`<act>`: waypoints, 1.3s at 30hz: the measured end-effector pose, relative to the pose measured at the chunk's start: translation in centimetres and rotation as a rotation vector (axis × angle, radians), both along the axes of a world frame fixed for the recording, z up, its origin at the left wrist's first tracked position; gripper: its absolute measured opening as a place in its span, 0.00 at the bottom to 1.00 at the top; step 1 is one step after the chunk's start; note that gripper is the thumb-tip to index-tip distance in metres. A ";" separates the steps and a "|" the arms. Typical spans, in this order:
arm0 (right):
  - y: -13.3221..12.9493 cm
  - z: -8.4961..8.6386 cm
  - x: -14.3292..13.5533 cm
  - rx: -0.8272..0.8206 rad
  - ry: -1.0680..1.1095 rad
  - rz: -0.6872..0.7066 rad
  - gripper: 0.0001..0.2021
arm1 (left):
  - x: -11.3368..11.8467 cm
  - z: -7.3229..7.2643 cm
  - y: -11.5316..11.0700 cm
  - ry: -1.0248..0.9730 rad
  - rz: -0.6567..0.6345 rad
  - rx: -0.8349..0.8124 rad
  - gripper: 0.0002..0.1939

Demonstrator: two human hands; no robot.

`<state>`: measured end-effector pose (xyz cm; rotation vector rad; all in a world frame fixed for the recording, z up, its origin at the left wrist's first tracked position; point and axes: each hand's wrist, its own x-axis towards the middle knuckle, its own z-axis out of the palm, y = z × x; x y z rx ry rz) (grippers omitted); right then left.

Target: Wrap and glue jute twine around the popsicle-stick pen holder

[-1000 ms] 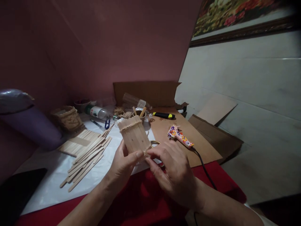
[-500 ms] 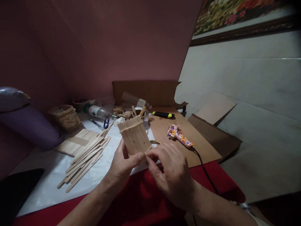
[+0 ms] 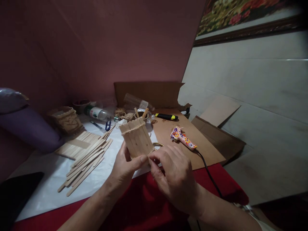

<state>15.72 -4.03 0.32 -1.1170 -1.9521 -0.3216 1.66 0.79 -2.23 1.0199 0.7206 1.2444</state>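
Note:
My left hand (image 3: 127, 163) is wrapped round the lower left of a small popsicle-stick container (image 3: 138, 139), its thumb lying along the bottom edge. Twine (image 3: 132, 129) runs around the container near its scalloped top, and more cord shows at the lower edge. My right hand (image 3: 172, 168) pinches at the container's lower right corner, thumb and forefinger pressed together; the cord end there is mostly covered by the fingers. Behind that hand shows part of a round tape roll (image 3: 158, 145). A flower-patterned glue gun (image 3: 183, 138) lies to the right.
Loose popsicle sticks (image 3: 89, 166) and a banded bundle (image 3: 80, 144) lie on white paper at left. A stick-covered pot (image 3: 66, 120), a plastic bottle (image 3: 98, 113), twine balls (image 3: 124, 115) and a black-yellow cutter (image 3: 166, 116) stand or lie behind. The glue gun's cord (image 3: 209, 173) crosses the cardboard (image 3: 207, 158).
The view has shifted very slightly. Both hands keep the same hold on the container, with hardly any visible movement.

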 end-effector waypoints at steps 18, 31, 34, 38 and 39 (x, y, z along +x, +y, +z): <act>-0.4 1.6 -0.7 -0.866 0.817 0.081 0.07 | 0.2 -0.2 -0.3 -0.019 0.017 0.006 0.33; -1.4 -1.0 -0.6 -0.161 0.249 0.006 0.05 | 0.3 0.3 -0.8 -0.043 -0.006 -0.020 0.31; -1.3 -0.9 -0.3 -0.037 0.150 -0.009 0.07 | 0.2 0.3 -0.7 -0.055 -0.016 -0.014 0.30; -0.9 -0.7 0.4 0.047 -0.036 -0.014 0.09 | 0.2 0.3 -0.6 -0.051 -0.024 -0.002 0.30; -0.8 -0.6 0.5 0.078 -0.100 -0.004 0.09 | 0.3 0.2 -0.6 -0.046 -0.021 -0.001 0.30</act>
